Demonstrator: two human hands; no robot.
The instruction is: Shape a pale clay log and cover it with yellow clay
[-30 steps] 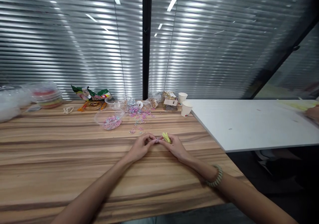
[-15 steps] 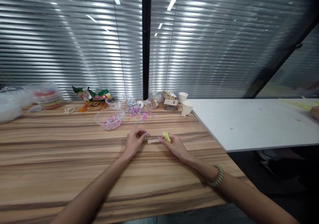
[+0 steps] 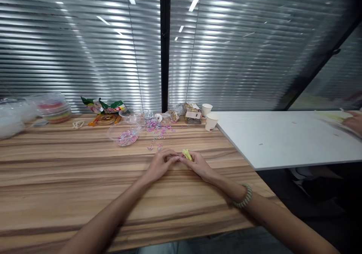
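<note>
1. Yellow soft-looking piece (image 3: 187,155): pinched in the right hand (image 3: 199,166), thumb and fingers closed on it, top end poking out. Sits near mid-table.
2. Left hand (image 3: 160,165): fingers curled in, tips meeting the right's. Something small may be between them; fingers hide it, can't tell what, or how tight the pinch is.
3. Progress, my read: handwork under way, not finished, since the piece is in the fingers and not set down. Pale twisted piece (image 3: 78,124) lies far left, apart from the hands; can't tell if it's finished. Plenty of small pink loops (image 3: 161,132) unused, loose on the table and in the clear bowl (image 3: 112,137).
4. Surface: wood-grain table (image 3: 85,193), near part mostly bare. Far edge, left to right: stacked tubs (image 3: 53,110), green packet (image 3: 115,106), small box (image 3: 193,114), two paper cups (image 3: 211,122).
5. Room: white table (image 3: 283,141) adjoins on the right; another person's hand (image 3: 355,123) at its right end. Blinds (image 3: 85,50) behind, dark window post (image 3: 164,50) in the middle.
</note>
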